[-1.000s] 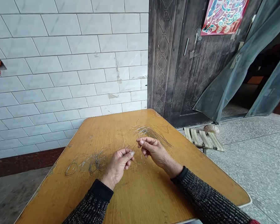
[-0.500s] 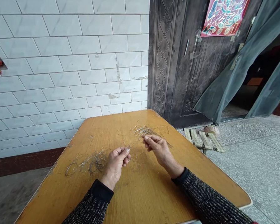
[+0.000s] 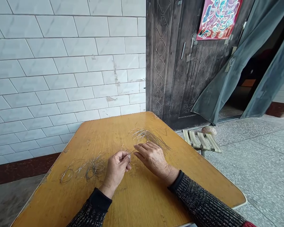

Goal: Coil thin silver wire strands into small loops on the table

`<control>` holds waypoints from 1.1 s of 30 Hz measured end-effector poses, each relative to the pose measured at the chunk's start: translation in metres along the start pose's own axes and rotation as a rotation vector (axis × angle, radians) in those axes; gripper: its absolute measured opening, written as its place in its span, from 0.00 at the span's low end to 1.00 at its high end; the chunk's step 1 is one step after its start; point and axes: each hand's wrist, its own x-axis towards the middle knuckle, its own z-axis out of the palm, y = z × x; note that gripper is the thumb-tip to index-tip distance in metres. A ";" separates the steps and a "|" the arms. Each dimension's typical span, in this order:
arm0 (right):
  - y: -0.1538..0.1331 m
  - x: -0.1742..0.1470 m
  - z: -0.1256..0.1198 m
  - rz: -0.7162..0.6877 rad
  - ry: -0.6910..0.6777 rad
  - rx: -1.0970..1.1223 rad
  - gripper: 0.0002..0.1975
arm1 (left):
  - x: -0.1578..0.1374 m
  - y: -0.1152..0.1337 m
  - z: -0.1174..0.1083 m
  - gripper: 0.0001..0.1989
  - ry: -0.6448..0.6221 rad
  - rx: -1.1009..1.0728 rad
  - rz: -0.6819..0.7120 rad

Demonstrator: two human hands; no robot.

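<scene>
My left hand [image 3: 118, 167] is closed in a pinch on a thin metal wire [image 3: 132, 152], whose tip pokes out past the thumb. Close to that tip, my right hand [image 3: 152, 157] is held with fingers stretched out and the thumb a little apart; whether it touches the wire is too fine to tell. Left of my left hand, coiled wire loops [image 3: 94, 167] lie on the wooden table [image 3: 137, 201]. Beyond my right hand spreads a loose bundle of straighter wires [image 3: 145, 135], partly covered by the fingers.
A white tiled wall [image 3: 68, 66] stands behind the table, with a dark carved door [image 3: 171, 78] beside it. To the right are a low strap-topped stool [image 3: 201, 141], a round object [image 3: 208, 130] and a grey-green curtain [image 3: 229, 72] over a doorway.
My right hand has moved left and slightly down to my left hand, and its pinched fingers have straightened. My left hand keeps its pinch. The whole view has shifted slightly.
</scene>
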 end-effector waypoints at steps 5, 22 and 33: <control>-0.002 0.001 -0.004 -0.006 -0.010 -0.038 0.08 | -0.001 0.001 0.002 0.10 -0.020 -0.094 -0.017; 0.001 0.001 -0.006 0.359 0.185 0.410 0.17 | 0.004 0.000 0.000 0.13 0.121 -0.428 -0.148; -0.001 -0.001 0.016 0.694 -0.210 1.034 0.12 | 0.001 0.000 -0.001 0.17 0.029 -0.437 -0.198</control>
